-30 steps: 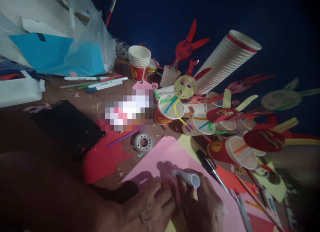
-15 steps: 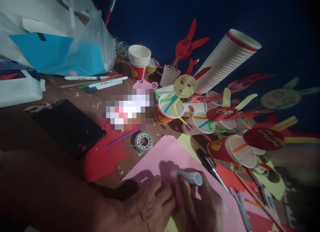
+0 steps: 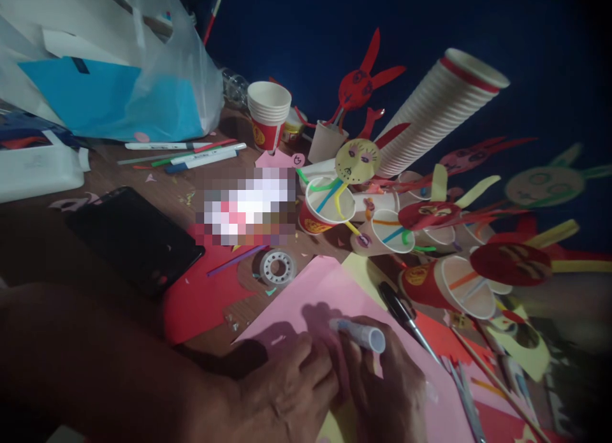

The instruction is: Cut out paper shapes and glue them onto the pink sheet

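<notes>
My right hand (image 3: 389, 382) is closed around a white marker (image 3: 366, 336), its round end tilted up toward me. The tip is hidden behind my fingers. Beside it, almost touching, my left hand (image 3: 291, 382) rests with curled fingers over the pink paper sheet (image 3: 329, 283); what its fingers press or hold is hidden. Yellow paper (image 3: 335, 424) shows beneath and between the hands. To the right of the pink sheet lie a black-and-silver pen (image 3: 406, 315) and a pair of scissors (image 3: 463, 395).
Paper cups with rabbit-faced cutouts (image 3: 356, 161) crowd the right side, near a leaning cup stack (image 3: 440, 111). A tape roll (image 3: 277, 268), red paper (image 3: 205, 303) and black tablet-like device (image 3: 136, 239) lie left. Markers (image 3: 205, 156) and a plastic bag (image 3: 167, 79) sit behind.
The view has shifted slightly, so the cups and stack sit a little farther right. Both hands stay close together over the pink sheet, the marker still in my right hand.
</notes>
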The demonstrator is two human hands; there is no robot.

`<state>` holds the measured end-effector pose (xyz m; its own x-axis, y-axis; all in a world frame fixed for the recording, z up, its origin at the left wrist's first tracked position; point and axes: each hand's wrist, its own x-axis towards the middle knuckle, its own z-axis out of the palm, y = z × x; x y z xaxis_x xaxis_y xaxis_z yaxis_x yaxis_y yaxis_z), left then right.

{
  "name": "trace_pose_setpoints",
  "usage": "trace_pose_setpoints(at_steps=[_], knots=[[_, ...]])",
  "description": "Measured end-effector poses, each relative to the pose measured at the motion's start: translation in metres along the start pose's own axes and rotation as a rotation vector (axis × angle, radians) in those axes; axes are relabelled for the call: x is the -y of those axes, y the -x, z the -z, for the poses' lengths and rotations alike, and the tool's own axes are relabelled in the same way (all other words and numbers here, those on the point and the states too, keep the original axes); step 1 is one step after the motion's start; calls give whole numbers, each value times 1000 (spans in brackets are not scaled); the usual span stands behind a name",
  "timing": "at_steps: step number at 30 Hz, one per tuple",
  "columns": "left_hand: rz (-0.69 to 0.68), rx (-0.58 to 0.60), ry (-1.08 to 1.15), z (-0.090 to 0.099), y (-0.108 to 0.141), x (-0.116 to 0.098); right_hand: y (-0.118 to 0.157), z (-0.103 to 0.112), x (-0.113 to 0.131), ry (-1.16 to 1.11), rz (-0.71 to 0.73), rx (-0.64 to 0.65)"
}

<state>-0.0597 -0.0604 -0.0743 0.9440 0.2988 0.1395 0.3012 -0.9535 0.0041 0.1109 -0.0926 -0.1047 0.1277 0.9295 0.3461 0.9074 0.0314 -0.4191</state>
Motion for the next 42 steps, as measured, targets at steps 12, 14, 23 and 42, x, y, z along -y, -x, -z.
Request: trace_pose_setpoints(at_steps=[12, 14, 23, 42], knots=[[-70, 32, 40, -6, 3, 1, -9, 13, 6, 100, 134, 84], [-54, 48, 37, -7, 3, -1, -9, 18, 5, 111, 114, 92], [-56, 30, 60, -16, 11, -6, -16, 42, 2, 90, -74, 42], [-67, 41, 21, -2, 4, 0, -9, 23, 9, -29, -62, 134]])
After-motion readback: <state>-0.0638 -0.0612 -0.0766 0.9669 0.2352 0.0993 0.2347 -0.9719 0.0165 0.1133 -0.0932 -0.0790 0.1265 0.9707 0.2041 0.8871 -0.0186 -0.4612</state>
